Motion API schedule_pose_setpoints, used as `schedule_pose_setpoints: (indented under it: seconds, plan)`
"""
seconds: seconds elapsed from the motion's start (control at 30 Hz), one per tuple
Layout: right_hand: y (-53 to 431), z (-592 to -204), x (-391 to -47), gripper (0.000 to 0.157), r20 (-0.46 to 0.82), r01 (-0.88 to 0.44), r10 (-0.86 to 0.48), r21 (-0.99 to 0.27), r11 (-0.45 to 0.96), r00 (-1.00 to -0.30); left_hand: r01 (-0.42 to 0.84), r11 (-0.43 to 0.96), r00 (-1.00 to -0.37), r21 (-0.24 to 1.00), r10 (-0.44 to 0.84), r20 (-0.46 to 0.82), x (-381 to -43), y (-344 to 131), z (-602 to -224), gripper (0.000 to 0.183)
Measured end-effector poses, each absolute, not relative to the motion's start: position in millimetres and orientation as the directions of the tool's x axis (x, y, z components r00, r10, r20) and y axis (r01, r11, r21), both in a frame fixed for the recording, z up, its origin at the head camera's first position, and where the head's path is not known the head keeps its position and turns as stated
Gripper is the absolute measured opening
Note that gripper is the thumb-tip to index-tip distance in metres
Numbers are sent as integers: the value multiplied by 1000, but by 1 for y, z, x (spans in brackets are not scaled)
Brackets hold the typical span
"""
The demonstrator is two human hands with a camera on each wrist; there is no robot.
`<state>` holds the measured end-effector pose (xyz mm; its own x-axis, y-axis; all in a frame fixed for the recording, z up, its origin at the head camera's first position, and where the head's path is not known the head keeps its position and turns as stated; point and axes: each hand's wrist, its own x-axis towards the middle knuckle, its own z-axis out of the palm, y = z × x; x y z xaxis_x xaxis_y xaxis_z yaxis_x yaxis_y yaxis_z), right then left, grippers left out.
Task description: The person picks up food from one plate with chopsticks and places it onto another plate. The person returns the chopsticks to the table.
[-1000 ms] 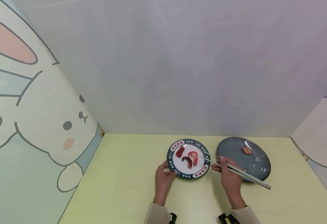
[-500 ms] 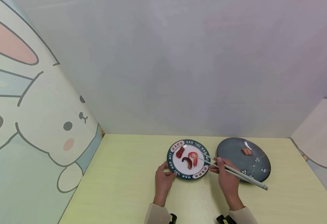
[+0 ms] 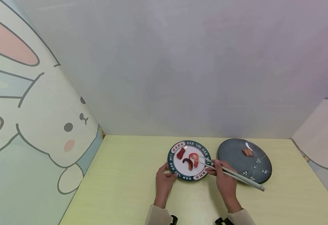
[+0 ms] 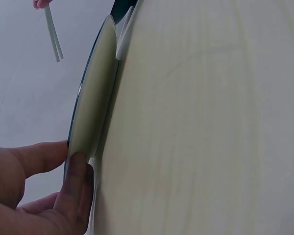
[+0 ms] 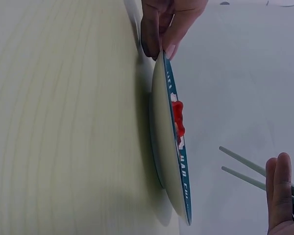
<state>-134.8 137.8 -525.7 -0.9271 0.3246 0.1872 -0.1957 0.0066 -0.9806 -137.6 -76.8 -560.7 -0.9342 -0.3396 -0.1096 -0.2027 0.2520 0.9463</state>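
Note:
My left hand pinches the near-left rim of a white plate with a dark green lettered border; thumb and fingers grip that rim in the left wrist view too. On this plate lie a shrimp, a curved brown piece of food and a dark red piece. From the right, my right hand holds a pair of pale chopsticks. Their tips overlap the shrimp in the head view. In the right wrist view, the chopsticks stand apart from each other, above the plate.
Right of the white plate is a larger dark grey plate with a white blossom pattern, bearing a small brown meat piece. Both plates are on a light wooden table. A grey wall rises behind its far edge.
My right hand has moved left with the chopsticks, bringing their tips from the white plate's right side to the shrimp. My left hand has kept its grip on the rim.

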Motion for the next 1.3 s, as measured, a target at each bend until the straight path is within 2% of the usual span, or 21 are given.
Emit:
schedule_pose_setpoints:
  seconds: [0.57, 1.3]
  plan:
    - [128, -531, -135, 26, 178, -186, 298, -983, 0, -938, -199, 243, -938, 950, -327, -113, -138, -77, -559, 66]
    - [120, -540, -140, 27, 91, -96, 261, -995, -5, -961, -204, 245, -937, 948, -328, -117, -138, -77, -561, 66]
